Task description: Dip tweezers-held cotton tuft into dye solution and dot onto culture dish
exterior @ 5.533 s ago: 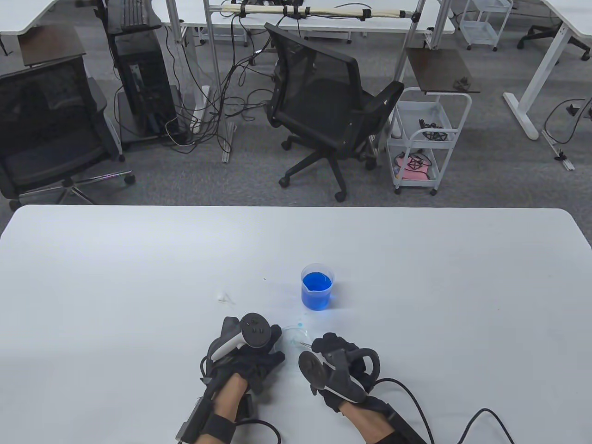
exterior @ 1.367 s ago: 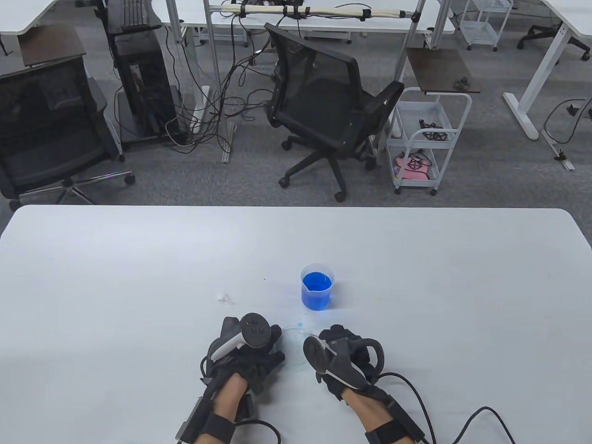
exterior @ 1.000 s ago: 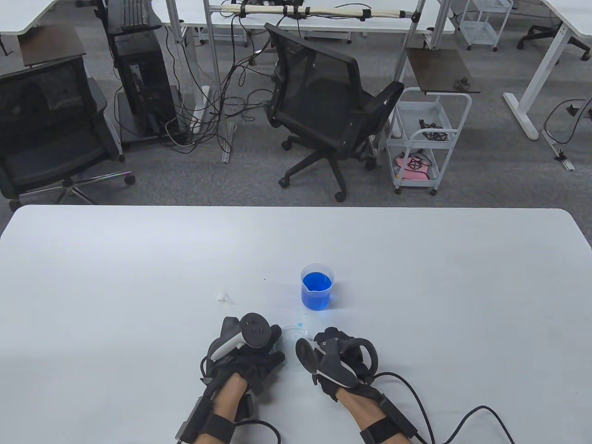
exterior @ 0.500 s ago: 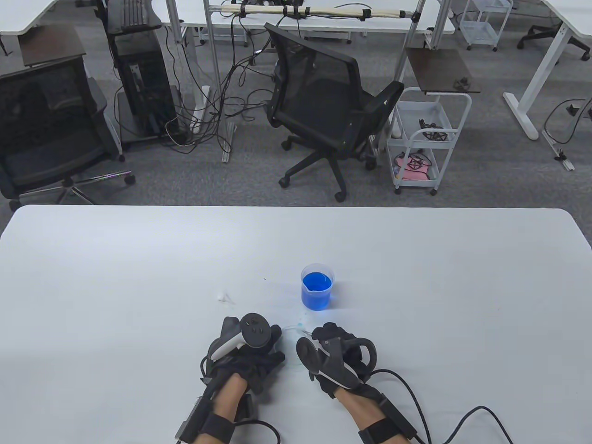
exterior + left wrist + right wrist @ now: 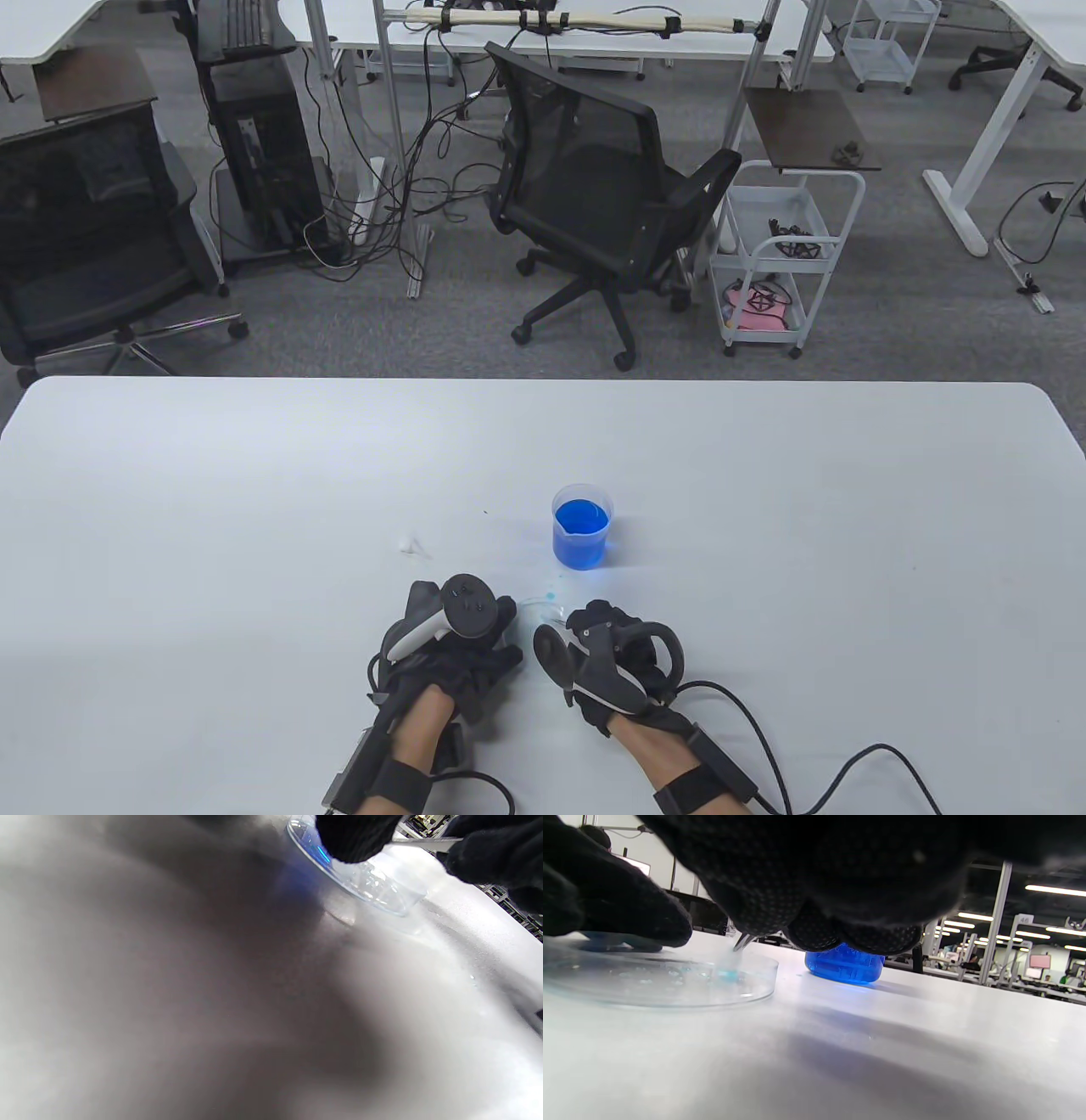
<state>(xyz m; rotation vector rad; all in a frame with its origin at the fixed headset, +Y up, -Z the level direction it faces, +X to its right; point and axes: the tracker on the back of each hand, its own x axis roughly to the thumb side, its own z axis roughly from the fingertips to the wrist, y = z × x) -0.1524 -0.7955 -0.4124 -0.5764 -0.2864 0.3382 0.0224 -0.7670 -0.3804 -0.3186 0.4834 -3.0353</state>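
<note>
A clear culture dish (image 5: 536,604) lies between my hands, with faint blue marks in it (image 5: 670,982). My left hand (image 5: 501,618) rests its fingertips (image 5: 356,838) on the dish rim (image 5: 369,889). My right hand (image 5: 581,621) pinches metal tweezers (image 5: 424,844). Their tip (image 5: 741,941) points down into the dish and presses a blue-stained cotton tuft (image 5: 728,973) onto the dish floor. The beaker of blue dye (image 5: 581,525) stands just beyond the dish, also seen in the right wrist view (image 5: 844,967).
A small white cotton scrap (image 5: 411,543) lies on the white table (image 5: 254,509) to the left of the beaker. Small blue drops (image 5: 550,592) mark the table near the dish. A cable (image 5: 814,764) trails from my right wrist.
My right hand has shifted slightly left and forward over the dish with the tweezers. My left hand, the dish and the beaker have not moved.
</note>
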